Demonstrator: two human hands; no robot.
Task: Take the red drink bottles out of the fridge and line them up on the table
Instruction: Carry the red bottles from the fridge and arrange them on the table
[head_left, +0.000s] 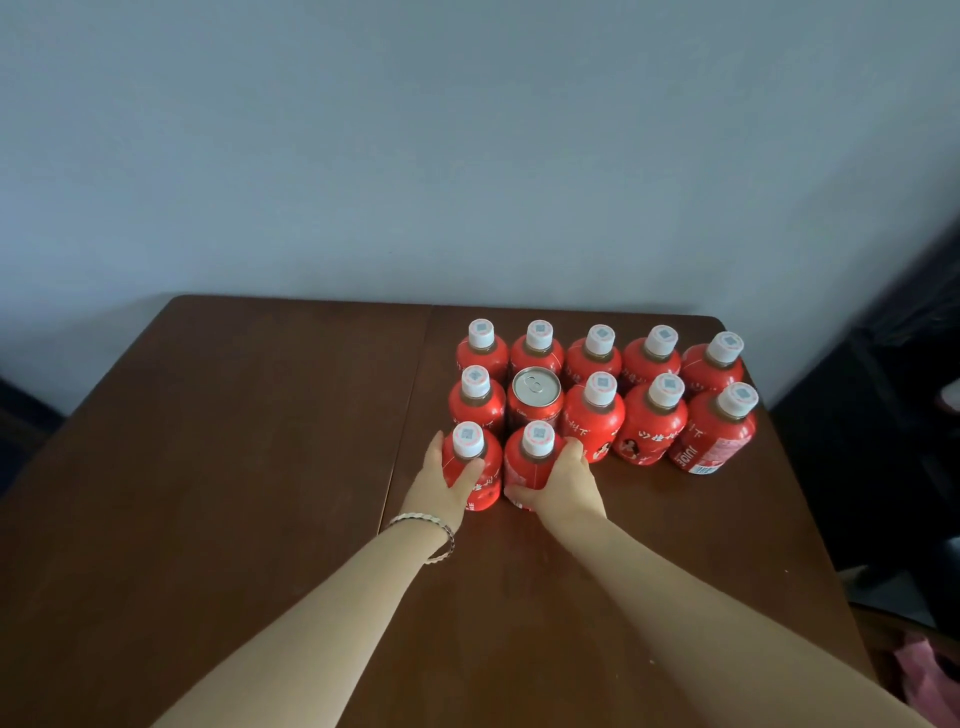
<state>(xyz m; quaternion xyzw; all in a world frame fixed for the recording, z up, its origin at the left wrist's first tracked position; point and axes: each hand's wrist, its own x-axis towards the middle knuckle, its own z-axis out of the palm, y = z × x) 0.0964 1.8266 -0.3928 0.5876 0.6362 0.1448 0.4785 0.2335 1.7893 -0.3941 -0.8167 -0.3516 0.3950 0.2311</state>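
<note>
Row nearest the tabletop's (234, 467) near edge: left hand (444, 480) grips upright left bottle (467, 441), right hand (566, 480) grips upright right bottle (527, 465), the pair apparently touching.

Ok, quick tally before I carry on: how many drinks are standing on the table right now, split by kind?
red bottles with white caps: 11
red can with a silver pull-tab top: 1
total on the table: 12
</note>
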